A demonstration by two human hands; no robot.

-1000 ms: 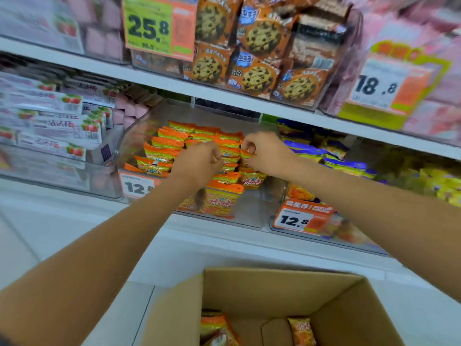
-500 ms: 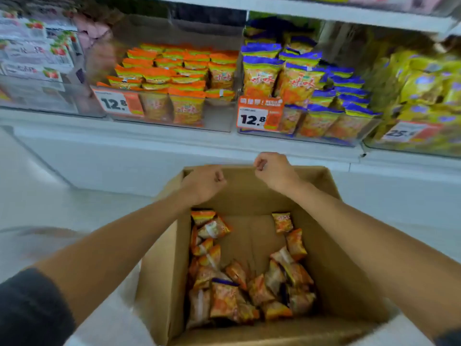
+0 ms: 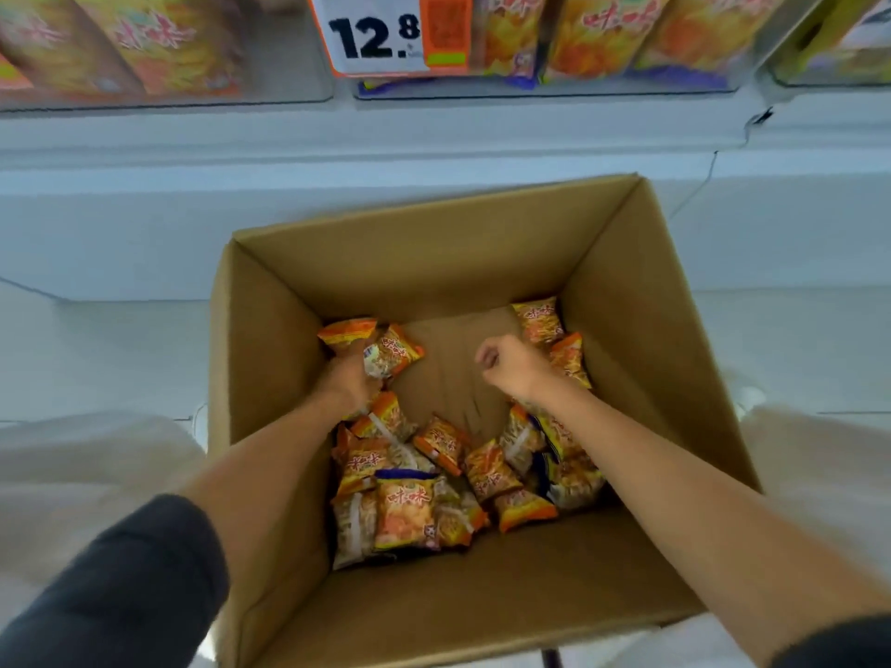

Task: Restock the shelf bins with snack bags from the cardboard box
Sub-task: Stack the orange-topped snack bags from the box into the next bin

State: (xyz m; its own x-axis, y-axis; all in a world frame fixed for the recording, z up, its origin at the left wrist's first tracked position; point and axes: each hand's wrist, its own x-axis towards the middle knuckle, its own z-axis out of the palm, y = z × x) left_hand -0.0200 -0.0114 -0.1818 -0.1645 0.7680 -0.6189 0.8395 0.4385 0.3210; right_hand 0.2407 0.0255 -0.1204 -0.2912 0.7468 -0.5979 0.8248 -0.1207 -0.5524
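Left hand grips an orange foil snack bag at the far-left corner of the brown cardboard box; right hand curls empty; both reach deeper than before.

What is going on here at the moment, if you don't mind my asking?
A person is restocking from a box that sits below the bins. Both hands are down inside it. The left hand grips a bag at the far left. The right hand is curled, apparently empty, over the bare bottom. A pile of bags lies at the near side.
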